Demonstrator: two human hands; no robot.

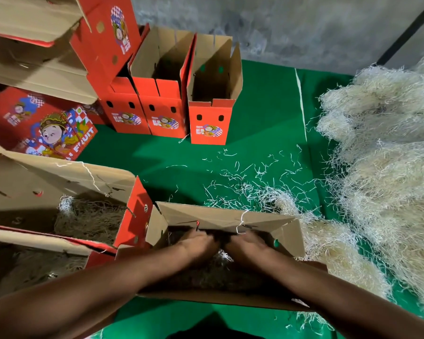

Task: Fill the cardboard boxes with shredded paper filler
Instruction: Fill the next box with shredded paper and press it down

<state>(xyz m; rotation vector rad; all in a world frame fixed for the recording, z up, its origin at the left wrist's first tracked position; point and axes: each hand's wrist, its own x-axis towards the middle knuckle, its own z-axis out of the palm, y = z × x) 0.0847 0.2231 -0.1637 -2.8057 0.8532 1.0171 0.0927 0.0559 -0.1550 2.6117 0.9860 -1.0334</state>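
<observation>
Both hands are down inside the nearest open box, left hand and right hand side by side, palms down on the shredded paper in there. The fingers disappear into the dark end of the box, so I honestly can't tell if they're flat and pressing or curled round a clump. Looks to me like the packing-down step, spreading the filler along the bottom.

Just left of it sits another open box with a layer of filler already in it, and one more below that at the frame edge, also with some in.

To the right is the big supply pile, heaped on the green surface, with loose strands scattered between it and the box.

The stuff looks super light and springy, it'll tangle and cling to itself, so I'd guess you grab a loose double handful from the near edge of the pile, scooping under it instead of pinching strands, then push it down since it'll puff back up. It sheds everywhere, obviously.

Further back there's a row of three upright red boxes, flaps open, and they look empty from here though the bottoms are dark. Far left is a stack of printed red cartons, and behind everything a grey wall.
</observation>
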